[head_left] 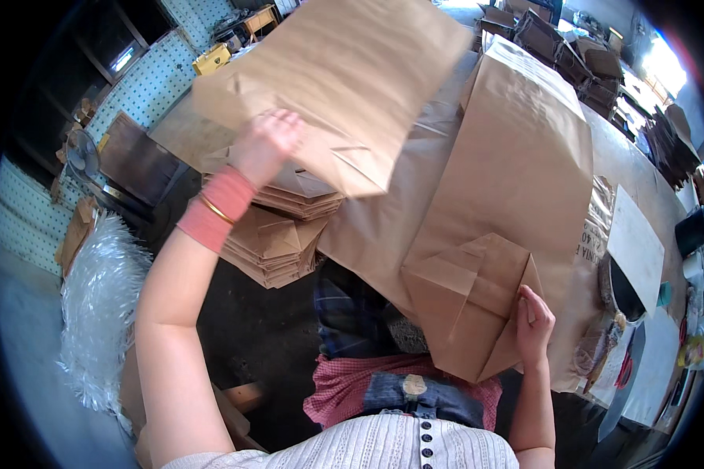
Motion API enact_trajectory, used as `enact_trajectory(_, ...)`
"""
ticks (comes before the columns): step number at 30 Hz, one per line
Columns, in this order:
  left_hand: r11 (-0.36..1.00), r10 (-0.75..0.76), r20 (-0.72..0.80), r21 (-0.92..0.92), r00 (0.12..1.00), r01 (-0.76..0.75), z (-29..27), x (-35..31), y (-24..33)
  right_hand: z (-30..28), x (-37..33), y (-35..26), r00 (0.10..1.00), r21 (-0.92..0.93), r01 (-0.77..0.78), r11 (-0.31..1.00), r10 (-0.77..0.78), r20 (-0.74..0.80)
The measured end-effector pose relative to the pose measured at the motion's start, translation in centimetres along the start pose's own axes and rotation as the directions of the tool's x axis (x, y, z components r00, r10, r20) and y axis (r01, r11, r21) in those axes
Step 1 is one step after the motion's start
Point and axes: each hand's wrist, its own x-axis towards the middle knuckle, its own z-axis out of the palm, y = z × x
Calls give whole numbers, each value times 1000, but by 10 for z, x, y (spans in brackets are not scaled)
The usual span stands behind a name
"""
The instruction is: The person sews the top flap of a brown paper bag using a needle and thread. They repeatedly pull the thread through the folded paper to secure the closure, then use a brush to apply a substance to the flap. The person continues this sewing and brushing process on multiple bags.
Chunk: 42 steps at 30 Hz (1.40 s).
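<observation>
My left hand (270,144), slightly blurred, is closed on the folded end of a large brown paper bag (344,78), its fingers lying over the paper. That bag is raised at a slant above a stack of folded paper bags (278,246) at the left of the table. A second brown paper bag (516,148) lies flat in front of me, its bottom opened into a folded, many-sided shape toward my body. My right hand (533,324) pinches the right edge of that folded bottom with curled fingers.
A long blade (624,387) and red-handled scissors (625,370) lie at the table's right edge, near a white board (636,248). Piles of brown cardboard (555,47) stand far right. To my left are a bundle of clear plastic strips (102,313) and a fan (82,152).
</observation>
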Motion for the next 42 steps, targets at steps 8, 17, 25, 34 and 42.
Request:
enact_trajectory(8,889,-233,415,-276,879,366,68,-133,0,17,-11,10,999,-90,30,996,-28,19)
enact_trajectory(17,911,-288,387,-173,876,375,-37,-11,108,-50,-8,7,982,-310,-42,950,96,160)
enact_trajectory(25,283,-176,581,-743,795,606,17,111,305,-9,37,18,940,-417,-167,894,272,208)
enact_trajectory(34,510,224,477,-801,850,314,34,99,249,-48,67,28,697,-420,312,852,94,711)
enact_trajectory(42,474,312,381,-856,870,205,-32,82,304,-12,-5,-5,827,-483,319,815,9,562)
